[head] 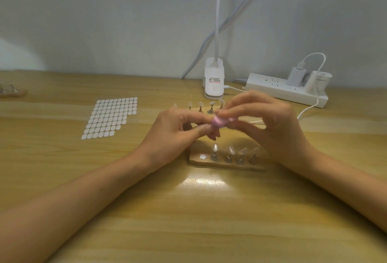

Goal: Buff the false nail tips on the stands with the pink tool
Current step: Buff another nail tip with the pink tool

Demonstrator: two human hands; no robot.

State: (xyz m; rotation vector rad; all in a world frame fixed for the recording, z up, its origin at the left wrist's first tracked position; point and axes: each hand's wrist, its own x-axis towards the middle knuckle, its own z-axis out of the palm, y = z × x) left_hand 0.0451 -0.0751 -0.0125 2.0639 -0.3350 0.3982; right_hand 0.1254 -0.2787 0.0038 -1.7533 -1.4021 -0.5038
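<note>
Pink tool pinched between left fingers and right fingers; nail stand beneath, stickers left.

Sticker sheet lies left of the near stand; lamp clamp, power strip behind.

Single view here: a wide-angle cam on the person's head, facing forward and down over the wooden desk. Forearms enter from the bottom corners, and the left hand and right hand meet around mid-frame, fairly close up. Past the hands the view runs to the wall, and the desk's far edge bows slightly.
</note>
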